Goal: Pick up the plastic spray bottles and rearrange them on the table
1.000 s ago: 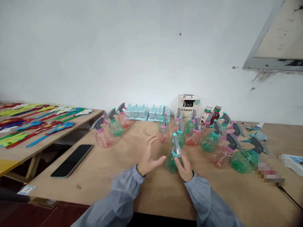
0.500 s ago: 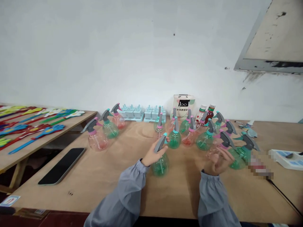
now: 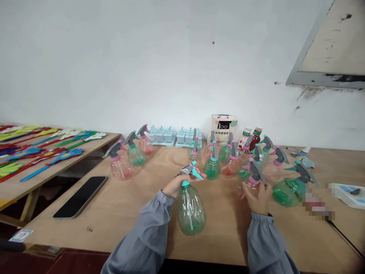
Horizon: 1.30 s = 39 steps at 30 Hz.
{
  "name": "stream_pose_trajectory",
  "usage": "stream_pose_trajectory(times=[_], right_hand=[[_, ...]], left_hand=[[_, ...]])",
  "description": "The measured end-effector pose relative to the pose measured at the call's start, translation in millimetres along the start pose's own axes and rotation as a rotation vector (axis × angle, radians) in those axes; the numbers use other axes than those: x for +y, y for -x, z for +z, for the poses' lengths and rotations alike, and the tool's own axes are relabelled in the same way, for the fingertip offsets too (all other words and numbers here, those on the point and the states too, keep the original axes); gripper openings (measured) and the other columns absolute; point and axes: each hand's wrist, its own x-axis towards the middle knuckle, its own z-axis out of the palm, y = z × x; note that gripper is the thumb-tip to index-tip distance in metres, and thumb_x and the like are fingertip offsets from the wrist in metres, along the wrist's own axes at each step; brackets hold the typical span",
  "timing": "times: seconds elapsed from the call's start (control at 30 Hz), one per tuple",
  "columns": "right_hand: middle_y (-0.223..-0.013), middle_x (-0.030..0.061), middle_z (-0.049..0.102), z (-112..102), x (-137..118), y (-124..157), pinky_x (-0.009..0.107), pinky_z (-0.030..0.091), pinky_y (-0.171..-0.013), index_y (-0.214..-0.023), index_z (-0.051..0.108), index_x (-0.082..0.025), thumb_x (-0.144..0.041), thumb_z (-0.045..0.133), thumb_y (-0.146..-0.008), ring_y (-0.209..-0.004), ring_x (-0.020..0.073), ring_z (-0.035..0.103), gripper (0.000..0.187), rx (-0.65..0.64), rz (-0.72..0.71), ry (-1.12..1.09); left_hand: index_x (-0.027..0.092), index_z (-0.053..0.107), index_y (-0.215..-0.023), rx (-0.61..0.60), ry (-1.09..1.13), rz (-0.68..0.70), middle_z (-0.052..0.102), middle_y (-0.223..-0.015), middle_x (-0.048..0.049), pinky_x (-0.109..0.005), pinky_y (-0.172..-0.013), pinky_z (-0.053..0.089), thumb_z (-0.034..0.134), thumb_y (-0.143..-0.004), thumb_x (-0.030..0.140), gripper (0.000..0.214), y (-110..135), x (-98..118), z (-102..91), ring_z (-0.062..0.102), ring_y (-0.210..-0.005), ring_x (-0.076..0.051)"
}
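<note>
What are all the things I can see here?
green spray bottle: one, held at the front.
pink spray bottle: one, right of the green one.
other spray bottles: over ten, pink and green, across the wooden table.
moulds: two, light blue, by the wall.
carton: one, white, by the wall.
small bottles: two, beside the carton.
phone: one, black, table's left.
clappers: many, mixed colours, left-hand table.
tray: one, white, right edge.
left hand: grips the green spray bottle's trigger head.
right hand: touches the pink spray bottle; grip unclear.
sleeves: two, grey.

16 spray bottles (image 3: 191, 209), 2 moulds (image 3: 161, 136), 1 phone (image 3: 80, 197).
</note>
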Motion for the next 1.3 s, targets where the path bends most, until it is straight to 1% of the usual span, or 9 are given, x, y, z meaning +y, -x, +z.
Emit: stream_pose_trajectory(times=[0.1,0.23,0.33,0.43,0.53,0.7,0.9,1.1,1.3], right_hand=[[-0.098,0.0123,0.052,3.7,-23.8,13.6,0.05,0.049,-0.083,-0.103,0.06,-0.016,-0.067,0.062,-0.081,-0.093,0.0311,0.055,0.055,-0.066,-0.098,-0.097],[-0.1,0.0115,0.054,7.2,-38.3,22.7,0.05,0.052,-0.085,-0.107,0.058,-0.018,-0.061,0.061,-0.085,-0.096,0.0306,0.057,0.048,-0.108,-0.127,-0.172],[-0.101,0.0115,0.055,7.3,-39.5,23.0,0.051,0.052,-0.086,-0.111,0.058,-0.019,-0.059,0.062,-0.085,-0.098,0.0311,0.057,0.048,-0.125,-0.118,-0.174],[-0.099,0.0112,0.055,6.2,-39.7,21.6,0.051,0.051,-0.085,-0.111,0.059,-0.018,-0.06,0.061,-0.085,-0.096,0.0313,0.057,0.05,-0.122,-0.114,-0.161],[-0.096,0.0107,0.056,5.6,-40.0,21.0,0.05,0.051,-0.083,-0.109,0.059,-0.018,-0.062,0.06,-0.085,-0.094,0.031,0.057,0.049,-0.108,-0.125,-0.153],[-0.093,0.0096,0.058,6.2,-38.6,21.3,0.047,0.05,-0.079,-0.108,0.059,-0.019,-0.063,0.059,-0.086,-0.089,0.0293,0.056,0.049,-0.11,-0.147,-0.151],[-0.091,0.0092,0.059,6.5,-38.9,21.4,0.047,0.049,-0.078,-0.107,0.059,-0.019,-0.066,0.057,-0.085,-0.086,0.0291,0.057,0.052,-0.124,-0.111,-0.159],[-0.09,0.0093,0.059,6.2,-38.6,21.3,0.047,0.048,-0.078,-0.105,0.059,-0.019,-0.067,0.057,-0.084,-0.087,0.0289,0.056,0.052,-0.161,-0.081,-0.173],[-0.093,0.0105,0.061,6.5,-37.4,21.4,0.047,0.049,-0.081,-0.103,0.059,-0.019,-0.066,0.058,-0.085,-0.09,0.0292,0.057,0.05,-0.156,-0.098,-0.177]], left_hand=[[0.015,0.07,-0.086,-0.074,0.061,-0.012,0.078,-0.087,-0.009,-0.042,-0.098,0.05,0.059,-0.057,0.014,0.031,3.0,7.5,6.1,0.073,-0.1,-0.03],[0.015,0.067,-0.072,-0.016,-0.031,0.011,0.075,-0.075,-0.0063,-0.04,-0.096,0.051,0.057,-0.052,0.016,0.023,4.6,10.6,12.5,0.073,-0.089,-0.027],[0.016,0.065,-0.065,0.029,-0.109,0.017,0.074,-0.072,-0.0064,-0.039,-0.093,0.052,0.055,-0.05,0.018,0.018,5.8,10.9,17.3,0.072,-0.086,-0.026],[0.016,0.068,-0.07,0.069,-0.163,0.07,0.074,-0.076,-0.0058,-0.037,-0.09,0.052,0.056,-0.052,0.018,0.022,5.8,12.2,22.3,0.07,-0.089,-0.026],[0.017,0.069,-0.072,0.047,-0.18,0.09,0.075,-0.078,-0.005,-0.037,-0.091,0.051,0.058,-0.051,0.018,0.023,4.1,11.7,23.6,0.069,-0.091,-0.025],[0.017,0.066,-0.063,0.033,-0.129,0.004,0.072,-0.069,-0.0047,-0.038,-0.092,0.051,0.055,-0.05,0.02,0.018,1.4,6.4,17.2,0.068,-0.08,-0.023],[0.016,0.069,-0.073,-0.014,-0.136,0.042,0.075,-0.078,-0.0059,-0.037,-0.092,0.05,0.057,-0.05,0.017,0.025,3.4,8.4,17.5,0.07,-0.088,-0.024],[0.016,0.067,-0.061,-0.007,-0.186,0.005,0.07,-0.063,-0.006,-0.039,-0.095,0.049,0.055,-0.05,0.02,0.016,5.4,12.1,20.5,0.071,-0.082,-0.026],[0.017,0.069,-0.074,-0.02,-0.211,0.039,0.075,-0.08,-0.0061,-0.037,-0.093,0.049,0.057,-0.053,0.018,0.024,2.3,9.2,18.8,0.069,-0.095,-0.026]])
